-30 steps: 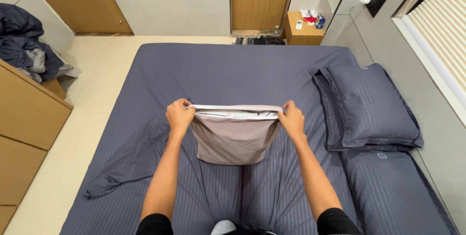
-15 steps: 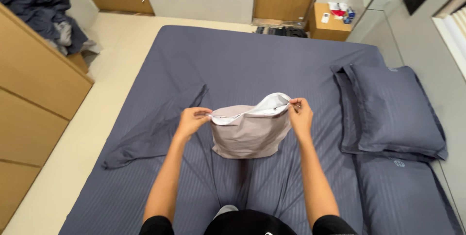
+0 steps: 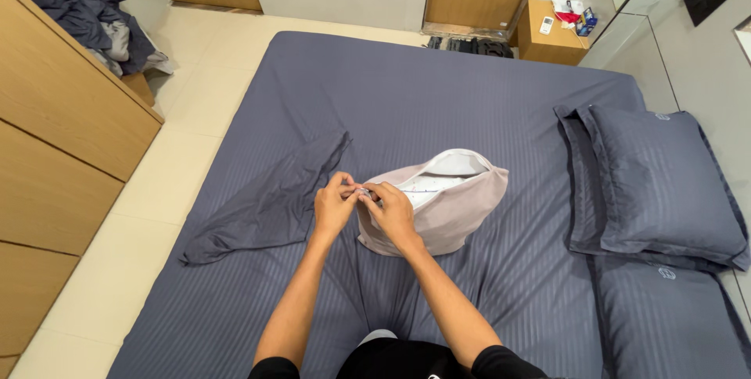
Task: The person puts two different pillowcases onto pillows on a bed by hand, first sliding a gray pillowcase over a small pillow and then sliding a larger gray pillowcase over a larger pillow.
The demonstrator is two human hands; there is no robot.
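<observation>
Both hands at one corner of the pillow's open end.
Your left hand [image 3: 335,205] and right hand [image 3: 391,211] pinch the beige cover [image 3: 450,211] there; its mouth gapes, white pillow [image 3: 438,179] showing, mid-bed [image 3: 438,97].

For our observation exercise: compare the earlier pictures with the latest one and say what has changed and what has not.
The right hand let go of the far corner of the taupe pillow cover and moved across to join the left hand at the near corner. The cover's opening now gapes. The cover still rests on the bed; the dark pillows stayed put.
</observation>
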